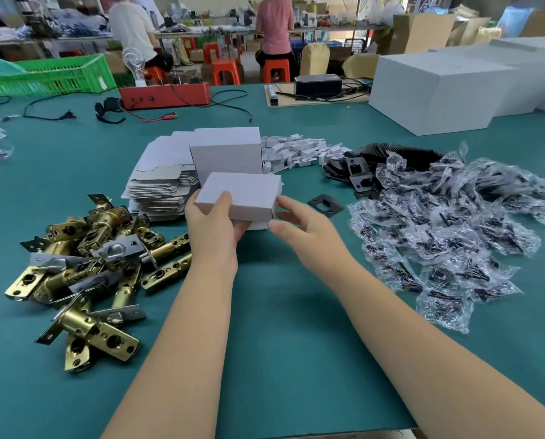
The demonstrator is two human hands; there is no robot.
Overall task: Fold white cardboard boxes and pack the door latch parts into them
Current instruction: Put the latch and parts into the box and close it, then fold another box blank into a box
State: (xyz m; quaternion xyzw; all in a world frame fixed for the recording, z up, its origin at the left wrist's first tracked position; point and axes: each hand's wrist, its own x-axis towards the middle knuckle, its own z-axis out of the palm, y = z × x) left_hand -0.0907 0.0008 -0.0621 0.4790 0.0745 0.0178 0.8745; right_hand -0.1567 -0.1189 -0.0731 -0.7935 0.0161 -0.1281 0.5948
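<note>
Our left hand grips a closed white box above the green tabletop, thumb on the lid, fingers underneath. Our right hand hovers relaxed and empty just beside the box's right end. Brass latches lie left of the hands, bagged parts right, flat box blanks just beyond the left hand

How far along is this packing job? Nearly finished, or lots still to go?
Early, by the look of it. Done: a closed white box stands behind the hands. In hand: the left hand grips a folded box, and the right hand is open beside it. Left: a stack of flat blanks, a pile of brass latches, black plates and many bagged parts.
</note>
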